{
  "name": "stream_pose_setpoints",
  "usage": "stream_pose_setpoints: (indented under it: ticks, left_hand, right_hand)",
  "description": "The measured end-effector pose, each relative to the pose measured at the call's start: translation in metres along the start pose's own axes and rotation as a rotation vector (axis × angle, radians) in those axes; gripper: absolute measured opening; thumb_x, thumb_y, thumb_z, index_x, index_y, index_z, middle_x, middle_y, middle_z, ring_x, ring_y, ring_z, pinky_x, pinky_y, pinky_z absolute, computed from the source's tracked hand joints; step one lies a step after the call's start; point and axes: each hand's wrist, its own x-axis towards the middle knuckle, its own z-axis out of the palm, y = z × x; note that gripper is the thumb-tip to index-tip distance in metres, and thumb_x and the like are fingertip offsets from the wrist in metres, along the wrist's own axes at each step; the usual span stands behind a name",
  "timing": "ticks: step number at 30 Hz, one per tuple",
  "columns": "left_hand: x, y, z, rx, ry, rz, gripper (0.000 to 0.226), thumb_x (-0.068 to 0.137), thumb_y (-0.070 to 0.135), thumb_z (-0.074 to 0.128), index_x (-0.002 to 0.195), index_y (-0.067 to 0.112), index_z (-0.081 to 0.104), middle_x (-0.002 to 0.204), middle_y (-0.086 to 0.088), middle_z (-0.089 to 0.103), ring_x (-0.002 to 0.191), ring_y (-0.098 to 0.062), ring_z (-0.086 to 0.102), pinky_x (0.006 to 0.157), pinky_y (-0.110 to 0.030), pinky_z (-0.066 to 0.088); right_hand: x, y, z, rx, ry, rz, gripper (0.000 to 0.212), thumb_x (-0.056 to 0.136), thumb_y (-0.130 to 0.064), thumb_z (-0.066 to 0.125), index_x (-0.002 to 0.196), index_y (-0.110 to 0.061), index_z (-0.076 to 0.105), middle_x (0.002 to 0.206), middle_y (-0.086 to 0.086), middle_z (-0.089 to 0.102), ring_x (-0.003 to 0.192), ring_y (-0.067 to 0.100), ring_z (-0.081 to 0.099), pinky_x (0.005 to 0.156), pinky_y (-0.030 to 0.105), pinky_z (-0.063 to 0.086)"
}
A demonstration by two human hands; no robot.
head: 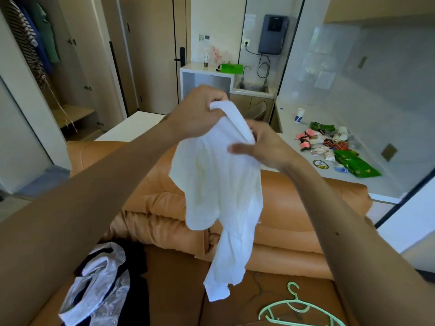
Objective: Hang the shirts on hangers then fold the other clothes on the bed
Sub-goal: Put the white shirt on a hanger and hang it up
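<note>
left hand [197, 111] grip clutching white shirt [219, 184] top | right hand [261, 147] grip pinching it, above green hanger [296, 311] | risk: bunched cloth may hide neck opening, hanger snags

Open bed [179, 290] surface runs between the clothes pile [98, 285], near left, and green hanger [295, 300], near right; folded quilt [164, 208] blocks the far side.

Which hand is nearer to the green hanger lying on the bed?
Right. The right hand holds the white shirt above the hanger; the left hand grips the shirt's top edge higher and further left.
</note>
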Motion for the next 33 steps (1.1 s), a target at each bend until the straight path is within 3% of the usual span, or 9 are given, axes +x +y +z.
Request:
stream_pose_setpoints:
  ticks: [5,8,11,16,21,27,29,32,33]
  left_hand:
    - [0.008,0.004,-0.021,0.049,0.156,-0.022,0.021,0.087,0.004,0.042,0.080,-0.006,0.058,0.073,-0.013,0.052,0.061,-0.015,0.040,0.052,-0.019,0.026]
    - [0.007,-0.002,-0.031,0.107,0.214,-0.040,0.023,0.092,0.002,0.040,0.072,0.007,0.050,0.066,0.000,0.045,0.062,-0.014,0.038,0.053,-0.021,0.025]
    - [0.002,-0.012,-0.042,0.142,0.270,-0.078,0.026,0.094,-0.001,0.039,0.073,0.013,0.047,0.070,-0.002,0.046,0.065,-0.016,0.041,0.054,-0.024,0.029]
    - [-0.006,-0.040,-0.064,0.247,0.326,-0.130,0.023,0.096,0.004,0.039,0.083,0.004,0.058,0.079,-0.014,0.054,0.072,-0.027,0.049,0.059,-0.029,0.034]
    - [-0.016,-0.065,-0.074,0.323,0.305,-0.166,0.027,0.094,0.011,0.040,0.090,-0.004,0.062,0.083,-0.025,0.060,0.081,-0.042,0.056,0.069,-0.048,0.049]
    - [-0.021,-0.054,-0.066,0.135,0.275,-0.179,0.036,0.094,0.022,0.038,0.082,-0.004,0.061,0.080,-0.026,0.057,0.072,-0.029,0.050,0.064,-0.034,0.037]
    - [-0.017,-0.040,-0.062,0.069,0.252,-0.155,0.034,0.098,0.021,0.039,0.086,0.001,0.063,0.084,-0.023,0.060,0.076,-0.027,0.053,0.066,-0.031,0.039]
    - [-0.006,-0.019,-0.057,-0.013,0.233,-0.137,0.034,0.103,0.017,0.041,0.092,-0.006,0.064,0.089,-0.027,0.059,0.076,-0.021,0.050,0.061,-0.026,0.036]
    - [-0.002,-0.011,-0.055,-0.025,0.227,-0.133,0.034,0.102,0.017,0.043,0.091,-0.008,0.062,0.087,-0.027,0.056,0.074,-0.018,0.047,0.058,-0.025,0.034]
  right_hand:
    - [-0.022,0.053,0.005,-0.139,0.041,0.184,0.037,0.079,0.001,0.068,0.115,-0.009,0.068,0.109,0.007,0.071,0.097,0.023,0.067,0.080,0.035,0.053]
    - [-0.030,0.071,0.001,-0.225,0.099,0.299,0.014,0.077,0.000,0.068,0.087,-0.006,0.060,0.089,0.008,0.064,0.082,0.026,0.060,0.064,0.032,0.045]
    - [-0.035,0.078,-0.008,-0.272,0.165,0.330,0.030,0.083,-0.003,0.072,0.073,-0.020,0.050,0.079,0.001,0.055,0.072,0.019,0.051,0.056,0.027,0.036]
    - [-0.035,0.085,-0.036,-0.349,0.357,0.335,0.024,0.082,0.002,0.066,0.077,-0.020,0.059,0.076,0.005,0.062,0.072,0.028,0.063,0.063,0.039,0.056]
    - [-0.029,0.068,-0.059,-0.413,0.500,0.258,0.029,0.086,0.006,0.058,0.099,-0.016,0.070,0.066,-0.002,0.052,0.058,0.012,0.047,0.051,0.023,0.037]
    - [-0.025,0.046,-0.056,-0.394,0.490,0.186,0.022,0.084,0.001,0.058,0.080,-0.016,0.072,0.075,0.016,0.066,0.071,0.027,0.060,0.063,0.036,0.052]
    - [-0.025,0.036,-0.047,-0.352,0.418,0.177,0.016,0.083,0.003,0.059,0.076,-0.007,0.070,0.076,0.013,0.067,0.070,0.021,0.059,0.067,0.040,0.052]
    - [-0.021,0.021,-0.027,-0.326,0.311,0.122,0.008,0.081,0.004,0.065,0.085,0.000,0.068,0.080,0.010,0.065,0.070,0.012,0.054,0.068,0.034,0.047]
    - [-0.020,0.013,-0.019,-0.272,0.273,0.090,0.018,0.079,0.004,0.069,0.096,-0.002,0.067,0.092,0.011,0.066,0.076,0.010,0.056,0.073,0.031,0.049]
